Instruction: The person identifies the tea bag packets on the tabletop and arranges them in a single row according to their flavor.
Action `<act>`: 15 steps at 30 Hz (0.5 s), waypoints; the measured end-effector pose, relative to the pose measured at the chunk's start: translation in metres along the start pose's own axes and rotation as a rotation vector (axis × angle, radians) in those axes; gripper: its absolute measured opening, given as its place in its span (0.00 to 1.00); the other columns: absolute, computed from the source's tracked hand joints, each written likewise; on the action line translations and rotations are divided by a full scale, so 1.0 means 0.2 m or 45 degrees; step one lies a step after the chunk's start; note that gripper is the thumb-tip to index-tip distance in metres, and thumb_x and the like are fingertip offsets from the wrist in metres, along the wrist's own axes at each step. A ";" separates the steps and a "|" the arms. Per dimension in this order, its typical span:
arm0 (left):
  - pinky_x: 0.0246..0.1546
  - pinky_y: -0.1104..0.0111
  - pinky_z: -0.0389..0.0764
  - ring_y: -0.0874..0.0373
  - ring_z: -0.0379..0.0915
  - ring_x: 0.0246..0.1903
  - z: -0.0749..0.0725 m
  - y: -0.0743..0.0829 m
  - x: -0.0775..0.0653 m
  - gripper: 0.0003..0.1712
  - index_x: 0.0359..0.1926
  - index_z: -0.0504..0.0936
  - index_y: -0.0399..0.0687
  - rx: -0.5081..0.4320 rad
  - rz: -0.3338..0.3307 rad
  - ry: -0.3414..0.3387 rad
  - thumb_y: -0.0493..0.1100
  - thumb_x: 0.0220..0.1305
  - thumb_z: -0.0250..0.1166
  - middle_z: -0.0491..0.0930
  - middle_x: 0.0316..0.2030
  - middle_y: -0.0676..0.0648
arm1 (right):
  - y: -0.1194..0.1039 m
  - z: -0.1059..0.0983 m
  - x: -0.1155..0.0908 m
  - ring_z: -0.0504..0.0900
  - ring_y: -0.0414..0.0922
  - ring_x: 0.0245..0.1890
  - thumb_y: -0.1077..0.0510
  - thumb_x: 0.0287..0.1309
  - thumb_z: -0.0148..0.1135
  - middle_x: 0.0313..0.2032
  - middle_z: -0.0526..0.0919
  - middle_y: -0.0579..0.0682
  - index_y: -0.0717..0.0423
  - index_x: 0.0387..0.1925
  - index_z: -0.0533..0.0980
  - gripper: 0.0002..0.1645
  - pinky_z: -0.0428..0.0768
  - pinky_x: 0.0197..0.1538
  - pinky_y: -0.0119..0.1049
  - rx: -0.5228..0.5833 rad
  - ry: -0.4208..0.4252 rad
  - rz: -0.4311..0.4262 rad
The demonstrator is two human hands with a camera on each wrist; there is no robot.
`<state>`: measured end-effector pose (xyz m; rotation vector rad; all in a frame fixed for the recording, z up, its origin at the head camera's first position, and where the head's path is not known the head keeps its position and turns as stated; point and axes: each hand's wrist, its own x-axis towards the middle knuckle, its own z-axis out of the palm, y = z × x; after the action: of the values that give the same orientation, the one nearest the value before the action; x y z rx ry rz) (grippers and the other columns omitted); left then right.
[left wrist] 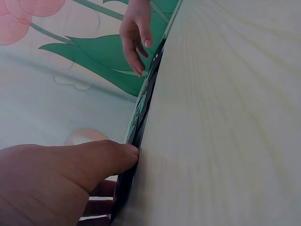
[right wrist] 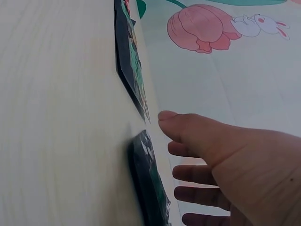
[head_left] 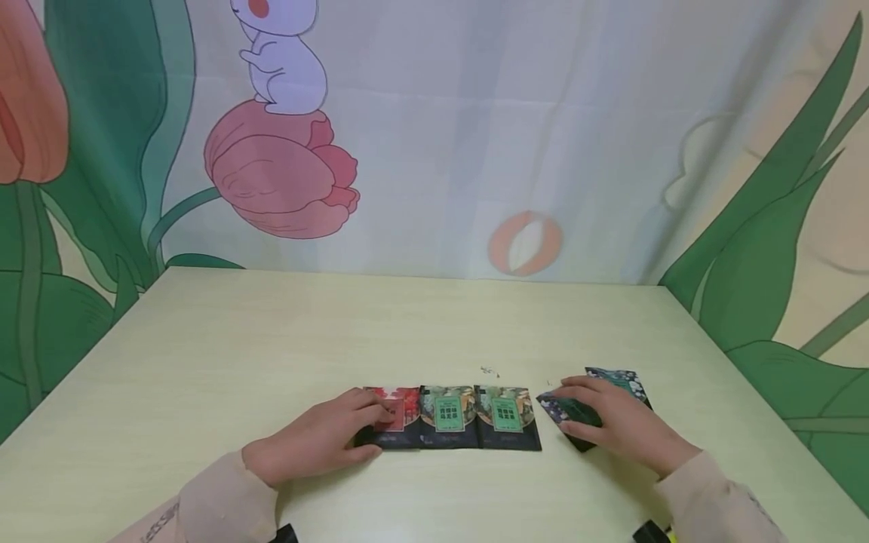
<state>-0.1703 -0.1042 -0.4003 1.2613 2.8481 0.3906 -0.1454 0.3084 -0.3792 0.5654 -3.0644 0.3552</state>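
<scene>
Three flat sachets lie in a row on the table. My left hand [head_left: 326, 434] rests on the red-and-black sachet [head_left: 409, 407] at the row's left end, fingers over its top and thumb [left wrist: 123, 157] at its near edge. Beside it, edges meeting, are two black sachets with green labels, a middle one [head_left: 448, 418] and a right one [head_left: 507, 418]. My right hand [head_left: 611, 418] hovers with fingers apart over dark floral sachets [head_left: 621, 379] lying askew at the right. It partly hides them, so I cannot tell how they overlap. In the right wrist view a dark sachet [right wrist: 146, 174] lies below the fingers.
The pale wooden table [head_left: 271, 332] reaches back to a printed curtain [head_left: 434, 151]. Small dark specks [head_left: 489, 371] lie just behind the row. Dark objects show at both sleeves, one by the left cuff [head_left: 285, 534], one by the right [head_left: 650, 532].
</scene>
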 end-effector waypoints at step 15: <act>0.54 0.62 0.80 0.57 0.71 0.55 0.00 0.00 0.00 0.22 0.54 0.79 0.54 -0.020 -0.021 -0.002 0.53 0.60 0.67 0.75 0.55 0.52 | 0.02 0.00 -0.01 0.70 0.60 0.63 0.43 0.59 0.62 0.62 0.74 0.53 0.52 0.60 0.75 0.30 0.71 0.62 0.58 0.006 -0.105 -0.045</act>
<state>-0.1703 -0.1037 -0.3996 1.2337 2.8467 0.4104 -0.1452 0.3137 -0.3803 0.6493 -3.1286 0.3465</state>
